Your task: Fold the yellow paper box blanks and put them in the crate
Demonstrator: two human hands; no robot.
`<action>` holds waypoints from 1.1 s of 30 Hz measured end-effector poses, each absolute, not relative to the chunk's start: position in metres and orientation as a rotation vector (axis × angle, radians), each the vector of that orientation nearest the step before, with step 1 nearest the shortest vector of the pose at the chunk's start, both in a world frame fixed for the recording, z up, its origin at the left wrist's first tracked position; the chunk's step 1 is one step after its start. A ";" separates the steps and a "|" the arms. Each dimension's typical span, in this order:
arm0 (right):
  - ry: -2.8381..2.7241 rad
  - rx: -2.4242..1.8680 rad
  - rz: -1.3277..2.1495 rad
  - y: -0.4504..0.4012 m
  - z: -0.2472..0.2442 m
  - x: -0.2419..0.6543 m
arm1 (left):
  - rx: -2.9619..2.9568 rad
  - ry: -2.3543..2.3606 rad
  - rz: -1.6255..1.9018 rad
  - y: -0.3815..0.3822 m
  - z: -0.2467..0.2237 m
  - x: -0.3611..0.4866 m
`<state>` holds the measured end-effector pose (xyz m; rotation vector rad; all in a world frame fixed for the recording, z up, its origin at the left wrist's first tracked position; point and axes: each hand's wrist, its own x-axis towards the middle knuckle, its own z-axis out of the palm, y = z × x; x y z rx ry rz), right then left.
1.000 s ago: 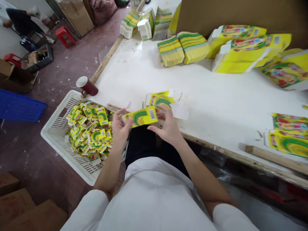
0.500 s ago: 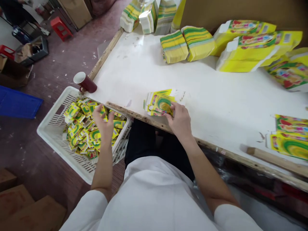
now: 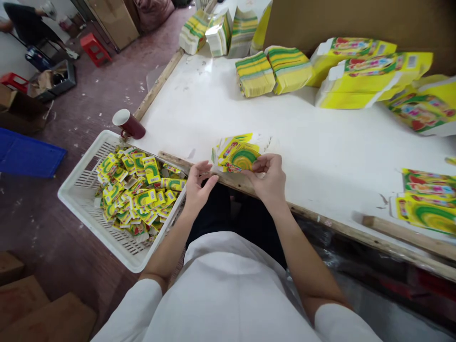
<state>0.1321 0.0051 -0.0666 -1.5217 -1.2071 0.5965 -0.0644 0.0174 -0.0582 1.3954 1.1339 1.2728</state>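
Note:
My right hand [image 3: 268, 180] pinches the right end of a yellow and green carton [image 3: 242, 157], which is slightly raised over a small pile of flat cartons [image 3: 221, 148] near the table's front edge. To its left, my left hand [image 3: 200, 184] is held over the wooden edge with thumb and fingers apart and nothing in it. A white plastic basket [image 3: 76, 202] stands left of my body, full of small folded boxes [image 3: 137, 194] in the same yellow and green print.
A dark red mug [image 3: 132, 127] lies tilted at the table's left corner. Stacks of flat cartons [image 3: 256, 75] line the back, and more cartons [image 3: 429, 209] lie at the right beside a wooden strip [image 3: 402, 230]. A red stool [image 3: 95, 49] and a seated person are beyond.
My left hand has moved right, from above the basket to the table edge near the pile. The carton in my right hand has lifted and tilted a little.

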 end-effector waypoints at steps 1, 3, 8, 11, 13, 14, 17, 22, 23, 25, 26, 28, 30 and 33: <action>-1.193 -1.441 0.675 0.003 -0.061 0.128 | 1.313 1.050 1.285 0.017 -0.058 -0.056; -1.214 -1.290 0.863 -0.001 -0.051 0.118 | 1.153 0.908 1.291 0.017 -0.054 -0.038; -1.151 -1.098 1.125 -0.015 -0.041 0.085 | 0.777 0.846 1.407 0.024 -0.027 -0.010; -1.167 -1.122 1.075 -0.020 -0.038 0.073 | 0.681 0.789 1.541 0.027 -0.019 -0.008; -1.201 -1.109 1.091 -0.019 -0.038 0.071 | 0.658 0.789 1.563 0.028 -0.020 -0.011; -1.207 -1.099 1.107 -0.017 -0.039 0.072 | 0.662 0.812 1.552 0.027 -0.022 -0.014; -1.168 -1.091 1.105 -0.010 -0.042 0.081 | 0.731 0.861 1.457 0.024 -0.028 -0.021; -1.085 -1.077 1.082 -0.006 -0.042 0.091 | 0.751 0.892 1.481 0.023 -0.035 -0.030; -1.098 -1.075 1.089 -0.006 -0.041 0.091 | 0.729 0.918 1.525 0.023 -0.036 -0.031; -1.113 -1.085 1.089 -0.008 -0.040 0.090 | 0.691 0.955 1.590 0.024 -0.038 -0.034; -1.104 -1.095 1.086 -0.009 -0.039 0.089 | 0.686 0.963 1.593 0.024 -0.038 -0.035; -1.049 -1.110 1.095 -0.009 -0.036 0.089 | 0.700 0.954 1.554 0.021 -0.038 -0.035; -0.972 -1.094 1.127 -0.009 -0.033 0.089 | 0.730 0.930 1.476 0.016 -0.039 -0.035; -0.950 -1.048 1.171 -0.010 -0.032 0.085 | 0.757 0.954 1.460 0.010 -0.043 -0.032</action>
